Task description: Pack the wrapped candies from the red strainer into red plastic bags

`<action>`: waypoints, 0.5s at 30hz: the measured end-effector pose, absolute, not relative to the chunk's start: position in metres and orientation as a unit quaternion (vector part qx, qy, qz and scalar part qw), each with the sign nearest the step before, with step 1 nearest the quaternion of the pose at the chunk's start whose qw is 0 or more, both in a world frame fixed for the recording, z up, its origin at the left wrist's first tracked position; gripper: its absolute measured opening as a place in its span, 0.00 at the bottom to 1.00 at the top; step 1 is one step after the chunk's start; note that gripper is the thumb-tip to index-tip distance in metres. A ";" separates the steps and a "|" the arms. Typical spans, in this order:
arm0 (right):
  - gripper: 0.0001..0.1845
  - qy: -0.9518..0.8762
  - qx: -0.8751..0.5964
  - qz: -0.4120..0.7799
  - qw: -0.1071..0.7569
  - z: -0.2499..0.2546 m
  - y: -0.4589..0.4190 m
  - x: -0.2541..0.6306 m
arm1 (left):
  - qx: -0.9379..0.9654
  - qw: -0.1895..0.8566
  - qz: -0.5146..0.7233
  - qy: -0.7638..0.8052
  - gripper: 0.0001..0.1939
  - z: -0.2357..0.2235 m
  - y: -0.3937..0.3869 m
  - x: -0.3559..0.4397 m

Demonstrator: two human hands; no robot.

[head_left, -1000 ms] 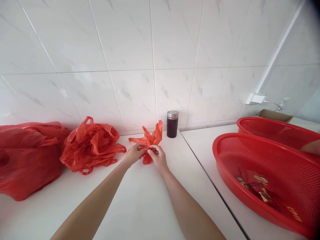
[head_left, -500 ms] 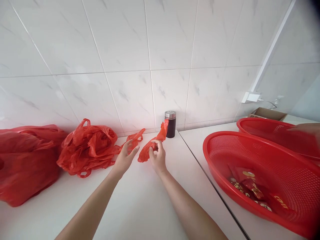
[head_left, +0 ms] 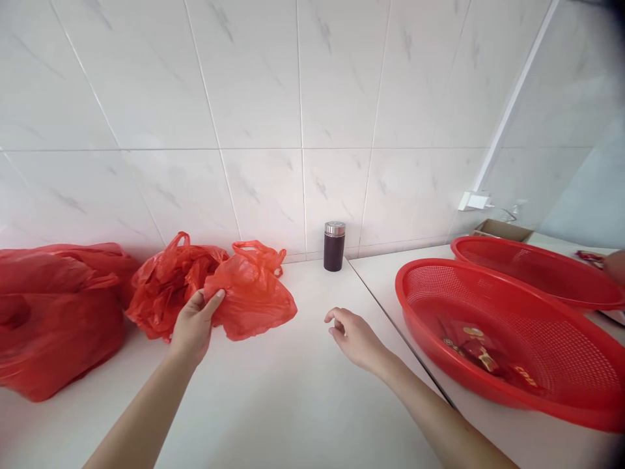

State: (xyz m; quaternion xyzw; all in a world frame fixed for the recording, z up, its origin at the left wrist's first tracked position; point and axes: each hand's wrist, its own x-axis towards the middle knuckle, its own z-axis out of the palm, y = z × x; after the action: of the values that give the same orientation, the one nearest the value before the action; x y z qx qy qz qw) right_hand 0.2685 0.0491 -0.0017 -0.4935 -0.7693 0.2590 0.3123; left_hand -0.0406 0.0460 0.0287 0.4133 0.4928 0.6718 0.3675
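My left hand [head_left: 194, 322] pinches the left edge of a thin red plastic bag [head_left: 254, 299], thumb on top. The bag is spread out, its handle loops toward the wall. Behind and left of it lies a crumpled pile of red plastic bags [head_left: 161, 286], partly hidden by the hand and the held bag. My right hand [head_left: 355, 335] is over the white table, between the bag and the near red basket. Its fingers are loosely curled and apart, with nothing seen in them.
A dark jar with a silver lid [head_left: 334, 247] stands by the tiled wall. Large red bulging bags [head_left: 58, 326] sit at the far left. Right are a red basket [head_left: 420, 306] holding several red packets [head_left: 478, 352], another red basket [head_left: 527, 267] and a person's hand [head_left: 616, 266].
My right hand has let go of the red plastic and moved right, toward the near basket. In my left hand the bag is now spread wider, drawn left. The other person's hand has moved right.
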 end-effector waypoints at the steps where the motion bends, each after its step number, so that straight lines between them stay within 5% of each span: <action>1: 0.09 -0.766 -0.493 0.263 0.317 0.002 0.046 0.271 | 0.426 0.367 0.662 0.496 0.20 0.026 0.042 -0.040; 8: 0.08 -0.771 -0.314 0.056 0.550 0.070 0.032 0.232 | 0.551 0.333 0.554 0.528 0.11 0.021 0.014 0.008; 11: 0.08 -0.830 -0.278 -0.012 0.484 0.075 0.030 0.223 | 0.590 0.303 0.520 0.539 0.09 0.017 0.006 0.020; 15: 0.08 -0.897 -0.357 0.012 0.262 0.042 0.028 0.231 | 0.639 0.245 0.425 0.592 0.07 0.008 -0.002 0.020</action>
State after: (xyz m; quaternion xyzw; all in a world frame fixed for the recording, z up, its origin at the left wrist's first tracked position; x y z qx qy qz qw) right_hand 0.2305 0.0281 0.0421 -0.3566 -0.8967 0.0120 0.2620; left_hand 0.0201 -0.0020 0.0085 0.6394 0.5919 0.4251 0.2453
